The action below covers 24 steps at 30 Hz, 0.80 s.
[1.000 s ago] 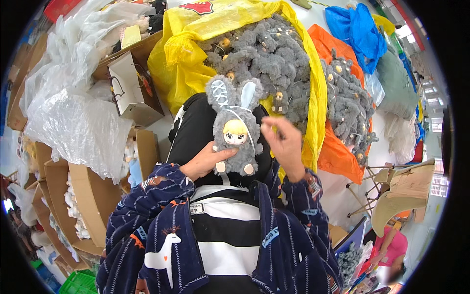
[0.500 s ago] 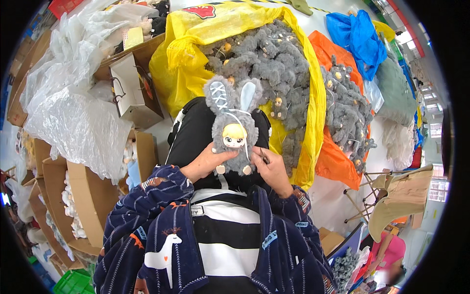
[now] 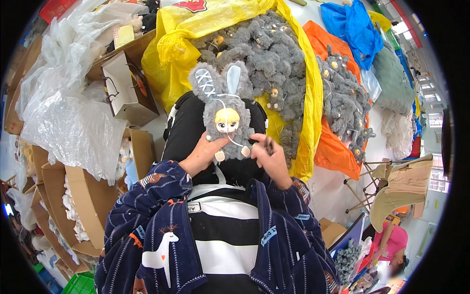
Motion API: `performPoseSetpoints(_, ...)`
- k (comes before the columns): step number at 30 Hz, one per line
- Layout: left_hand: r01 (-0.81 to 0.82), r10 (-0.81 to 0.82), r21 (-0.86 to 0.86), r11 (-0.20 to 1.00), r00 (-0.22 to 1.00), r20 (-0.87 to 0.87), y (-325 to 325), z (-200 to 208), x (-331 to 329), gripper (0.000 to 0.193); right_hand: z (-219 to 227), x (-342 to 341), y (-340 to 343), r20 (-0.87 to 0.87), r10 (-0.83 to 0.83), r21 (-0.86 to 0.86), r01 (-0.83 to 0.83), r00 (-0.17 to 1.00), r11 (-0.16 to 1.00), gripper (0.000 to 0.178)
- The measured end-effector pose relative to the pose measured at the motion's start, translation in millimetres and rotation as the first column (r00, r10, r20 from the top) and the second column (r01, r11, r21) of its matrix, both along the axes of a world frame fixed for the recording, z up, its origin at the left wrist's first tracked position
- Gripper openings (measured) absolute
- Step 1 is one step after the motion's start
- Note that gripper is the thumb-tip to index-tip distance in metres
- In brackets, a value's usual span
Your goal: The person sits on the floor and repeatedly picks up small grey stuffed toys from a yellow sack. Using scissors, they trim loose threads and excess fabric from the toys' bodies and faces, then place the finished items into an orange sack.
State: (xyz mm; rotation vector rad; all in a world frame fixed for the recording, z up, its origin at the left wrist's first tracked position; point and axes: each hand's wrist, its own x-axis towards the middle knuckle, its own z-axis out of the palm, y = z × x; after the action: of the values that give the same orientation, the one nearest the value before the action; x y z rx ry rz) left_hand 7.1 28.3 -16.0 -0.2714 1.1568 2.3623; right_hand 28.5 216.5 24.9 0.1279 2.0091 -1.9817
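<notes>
A grey plush bunny doll [image 3: 241, 109] stands upright above my lap, facing me. It has long ears with pale blue linings, a small blond-fringed face and pale feet; a thin white cord hangs loosely down its front. My left hand [image 3: 199, 154] is closed around its lower side, thumb across the front. My right hand [image 3: 270, 159] is just beside the doll's foot on the right, fingers curled around a small dark object that is mostly hidden.
Beyond my knees a yellow bag [image 3: 313, 122] is heaped with similar grey plush dolls. An orange bag [image 3: 338, 159] of more dolls lies to its right. Cardboard boxes [image 3: 85, 196], clear plastic sheeting [image 3: 68, 127] and a white paper bag [image 3: 117, 81] stand left. A person in pink [image 3: 394, 240] is far right.
The doll has shifted slightly left and tilted a little. My right hand has drawn away from its side, and the white cord now curves across the doll's face and belly.
</notes>
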Motion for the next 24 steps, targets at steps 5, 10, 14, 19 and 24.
performPoseSetpoints(5, 0.009, -0.010, -0.011, 1.000, 1.000, -0.023, -0.1, -2.2, -0.3, 0.034, 8.3, 9.8, -17.4, -0.365, 0.279, 0.511, -0.059, 0.888, 0.858, 0.021)
performPoseSetpoints(10, -0.093, 0.093, 0.007, 0.996, 0.995, -0.045, 3.1, 10.0, 1.3, 0.031, -3.6, 6.0, -19.9, 0.326, -0.210, -0.210, 0.287, 0.922, 0.935, 0.012)
performPoseSetpoints(14, -0.039, 0.044, 0.103, 0.994, 0.998, -0.050, -0.9, 11.3, -2.8, 0.036, 9.0, 2.8, -30.8, 0.389, -0.308, -0.286, 0.431, 0.868, 0.856, 0.009)
performPoseSetpoints(19, -0.016, 0.053, 0.246, 0.969, 0.988, -0.145, -13.5, 22.2, -15.7, 0.057, 1.5, 5.1, -22.8, -0.629, 0.096, 0.417, 0.231, 0.772, 0.879, 0.017)
performPoseSetpoints(24, -0.090, 0.133, 0.227, 0.970, 0.975, -0.178, -9.9, 28.6, -19.8, 0.051, 4.7, -1.0, -20.8, -0.620, 0.579, 0.760, 0.223, 0.529, 0.611, 0.029)
